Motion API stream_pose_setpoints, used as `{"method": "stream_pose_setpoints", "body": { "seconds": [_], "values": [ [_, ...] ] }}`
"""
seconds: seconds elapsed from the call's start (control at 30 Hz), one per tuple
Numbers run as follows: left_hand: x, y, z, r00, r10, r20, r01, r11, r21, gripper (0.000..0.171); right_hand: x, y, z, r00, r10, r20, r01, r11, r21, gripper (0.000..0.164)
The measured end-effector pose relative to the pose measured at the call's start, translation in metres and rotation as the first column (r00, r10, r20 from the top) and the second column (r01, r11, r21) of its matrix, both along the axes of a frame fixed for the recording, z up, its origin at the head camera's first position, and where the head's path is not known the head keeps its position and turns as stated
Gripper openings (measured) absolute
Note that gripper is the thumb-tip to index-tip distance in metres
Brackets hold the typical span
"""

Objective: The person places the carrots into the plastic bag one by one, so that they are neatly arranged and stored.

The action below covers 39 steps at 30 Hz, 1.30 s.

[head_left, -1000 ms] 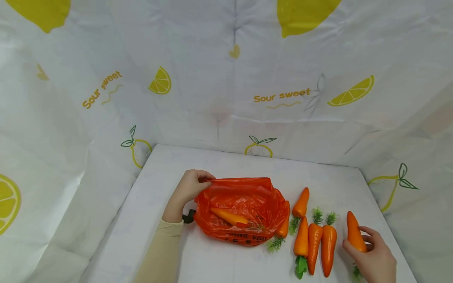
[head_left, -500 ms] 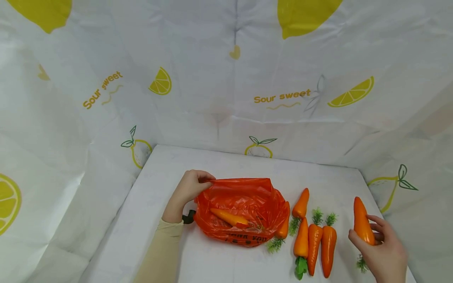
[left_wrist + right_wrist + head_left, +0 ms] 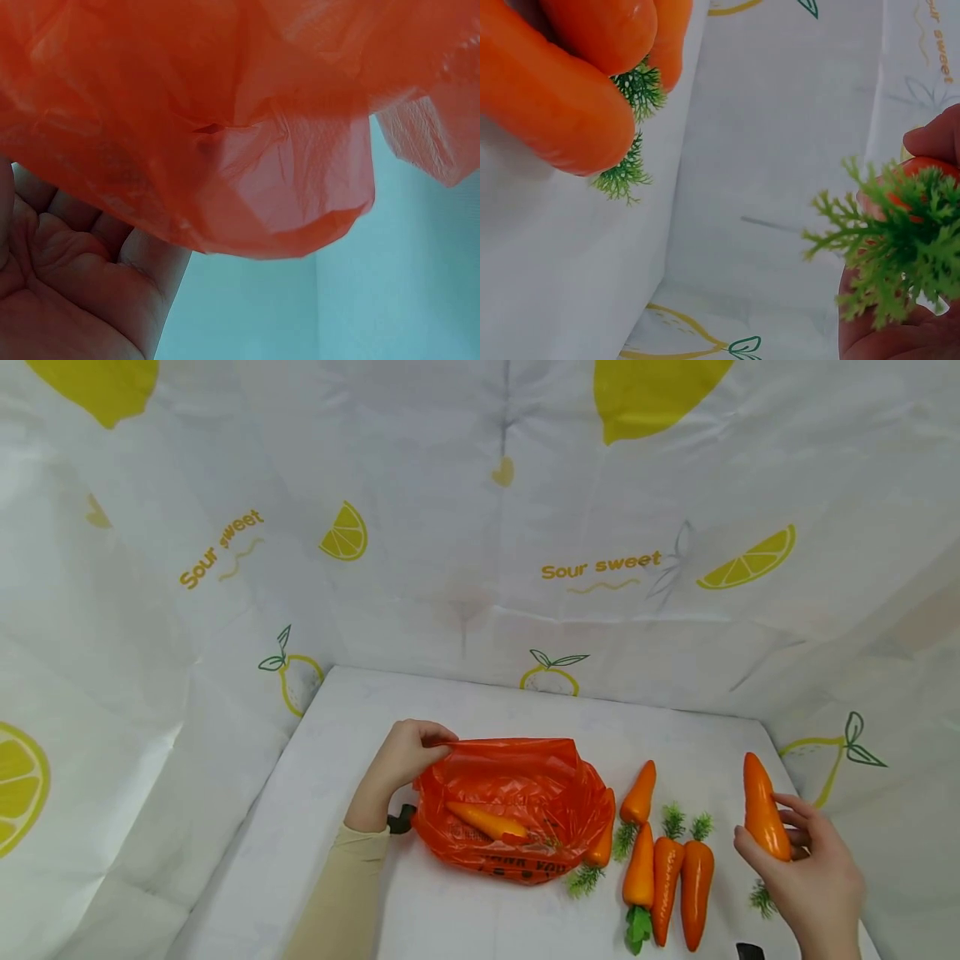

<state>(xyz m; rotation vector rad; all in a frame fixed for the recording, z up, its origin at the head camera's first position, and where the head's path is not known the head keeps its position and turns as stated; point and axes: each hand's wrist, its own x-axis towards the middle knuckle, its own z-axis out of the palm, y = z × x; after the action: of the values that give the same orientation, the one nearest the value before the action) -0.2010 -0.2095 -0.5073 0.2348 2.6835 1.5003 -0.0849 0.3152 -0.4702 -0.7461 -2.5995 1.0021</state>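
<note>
In the head view my left hand [image 3: 401, 760] pinches the upper left rim of a red plastic bag [image 3: 517, 764], whose mouth gapes. One orange carrot [image 3: 486, 820] lies in the bag. The left wrist view is mostly filled by the thin red bag [image 3: 225, 150], with my palm [image 3: 82, 277] below it. At the right, my right hand [image 3: 821, 868] grips another carrot [image 3: 763, 810] by its thick end, tip pointing up and away. Its feathery green top [image 3: 915, 247] pokes out near the palm in the right wrist view.
Between bag and right hand lie several carrots, among them a leafy-topped one [image 3: 639, 868] and one at the right of the row [image 3: 697, 889]. Another carrot [image 3: 600, 839] sits against the bag's right side. A white lemon-print sheet [image 3: 450, 568] walls the white table [image 3: 420, 693].
My right hand has risen with the carrot, first shifting right, then farther from me. The left hand and the bag hold their place.
</note>
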Motion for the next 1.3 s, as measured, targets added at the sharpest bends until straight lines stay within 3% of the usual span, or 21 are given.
{"method": "stream_pose_setpoints", "body": {
  "seconds": [0.3,0.6,0.83,1.1,1.3],
  "values": [
    [0.0,0.0,-0.001,1.0,0.003,0.009,-0.003,1.0,0.006,0.016,-0.007,-0.011,0.009,0.999,0.016,-0.052,-0.017,1.0,-0.022,0.081],
    [0.0,-0.001,0.0,1.0,-0.003,0.004,0.003,1.0,0.013,0.016,-0.014,-0.029,0.017,0.981,0.134,-0.137,-0.133,0.991,0.019,0.076],
    [0.0,-0.001,0.0,1.0,-0.005,0.006,0.005,1.0,0.01,0.016,-0.018,-0.039,0.022,0.968,0.173,-0.181,-0.173,0.985,0.012,0.074],
    [-0.001,0.0,0.0,1.0,-0.003,-0.004,0.003,1.0,0.012,0.016,-0.024,-0.05,0.026,0.933,0.28,-0.226,-0.275,0.96,0.057,0.072],
    [-0.001,0.0,-0.001,1.0,-0.01,-0.013,0.01,1.0,0.007,0.016,-0.028,-0.063,0.026,0.884,0.385,-0.264,-0.374,0.923,0.093,0.07]
  ]
}}
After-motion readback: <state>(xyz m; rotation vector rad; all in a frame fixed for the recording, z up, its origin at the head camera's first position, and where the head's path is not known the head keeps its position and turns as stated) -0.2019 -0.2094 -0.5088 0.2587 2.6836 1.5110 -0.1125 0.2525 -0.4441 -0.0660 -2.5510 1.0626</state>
